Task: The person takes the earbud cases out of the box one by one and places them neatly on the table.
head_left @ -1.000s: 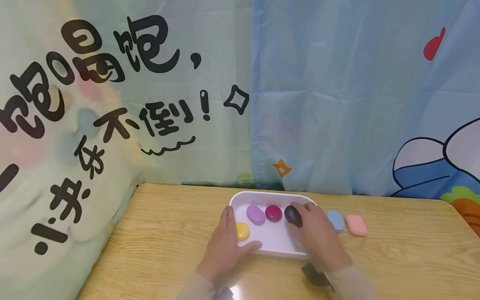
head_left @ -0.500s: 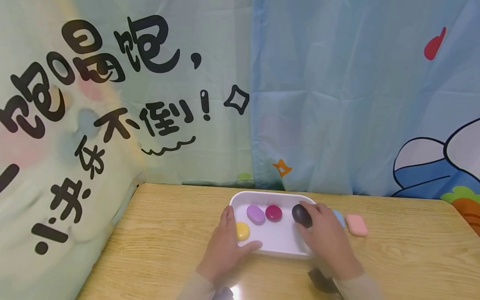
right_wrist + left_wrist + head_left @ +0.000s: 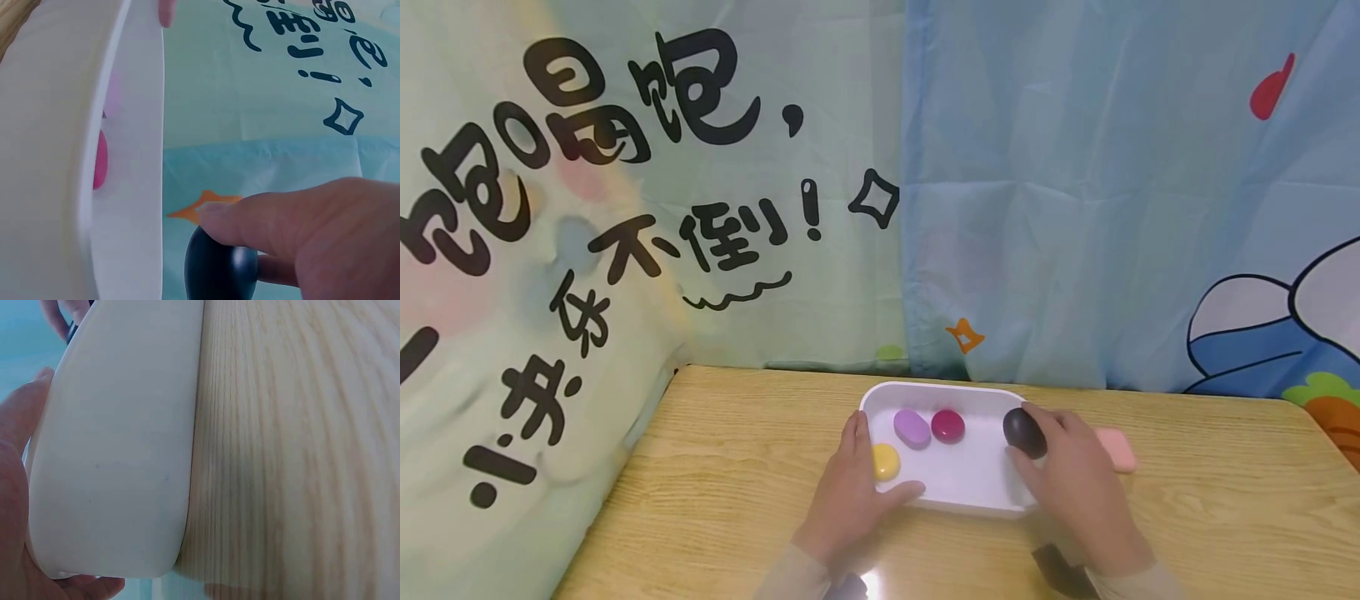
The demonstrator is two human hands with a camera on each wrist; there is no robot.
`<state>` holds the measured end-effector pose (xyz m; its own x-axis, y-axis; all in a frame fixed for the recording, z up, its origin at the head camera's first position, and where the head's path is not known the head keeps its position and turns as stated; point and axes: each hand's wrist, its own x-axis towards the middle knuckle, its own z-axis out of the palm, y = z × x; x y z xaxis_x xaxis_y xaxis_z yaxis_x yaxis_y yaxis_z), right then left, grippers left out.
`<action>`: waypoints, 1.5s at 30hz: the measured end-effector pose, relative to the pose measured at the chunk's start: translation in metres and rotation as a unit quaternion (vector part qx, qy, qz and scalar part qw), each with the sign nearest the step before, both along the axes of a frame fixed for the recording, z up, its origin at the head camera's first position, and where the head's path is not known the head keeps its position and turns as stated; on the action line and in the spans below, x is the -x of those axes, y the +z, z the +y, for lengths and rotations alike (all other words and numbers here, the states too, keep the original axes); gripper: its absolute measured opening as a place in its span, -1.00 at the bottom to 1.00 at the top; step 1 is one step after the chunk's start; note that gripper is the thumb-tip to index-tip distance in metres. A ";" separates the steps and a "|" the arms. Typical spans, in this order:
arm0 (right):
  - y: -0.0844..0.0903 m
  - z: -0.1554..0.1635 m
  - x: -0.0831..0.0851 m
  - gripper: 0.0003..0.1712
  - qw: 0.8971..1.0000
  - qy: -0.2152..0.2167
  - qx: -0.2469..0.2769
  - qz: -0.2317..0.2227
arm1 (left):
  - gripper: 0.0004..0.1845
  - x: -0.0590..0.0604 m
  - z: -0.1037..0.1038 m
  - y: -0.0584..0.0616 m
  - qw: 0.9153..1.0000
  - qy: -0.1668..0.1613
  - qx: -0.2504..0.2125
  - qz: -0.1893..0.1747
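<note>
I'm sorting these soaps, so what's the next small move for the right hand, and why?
Probably carry the dark soap clear of the white tray and set it on the table. The right hand grips it at the tray's right rim, the left hand steadies the tray, and a pink soap already lies outside.

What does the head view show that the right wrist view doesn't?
Only the head view shows the left hand holding the white tray, the yellow piece inside it, the pink piece on the wooden table. Only the right wrist view shows the thumb pressed on the dark piece up close. Both show the right hand gripping that dark piece, plus the tray, purple piece and magenta piece.
</note>
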<state>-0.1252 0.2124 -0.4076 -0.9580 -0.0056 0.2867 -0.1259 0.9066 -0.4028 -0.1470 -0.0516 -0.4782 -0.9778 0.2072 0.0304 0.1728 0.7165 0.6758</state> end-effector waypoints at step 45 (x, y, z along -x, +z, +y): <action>-0.012 0.048 -0.014 -0.19 0.976 -0.102 -0.015 -0.192 | 0.28 0.000 0.001 0.002 1.000 -0.001 -0.006 0.011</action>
<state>-0.1114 0.2603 -0.4195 -0.9768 0.1933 -0.0917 0.2135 0.9090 -0.3579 -0.1470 -0.0509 -0.4759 -0.9763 0.2094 0.0550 0.1902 0.7082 0.6799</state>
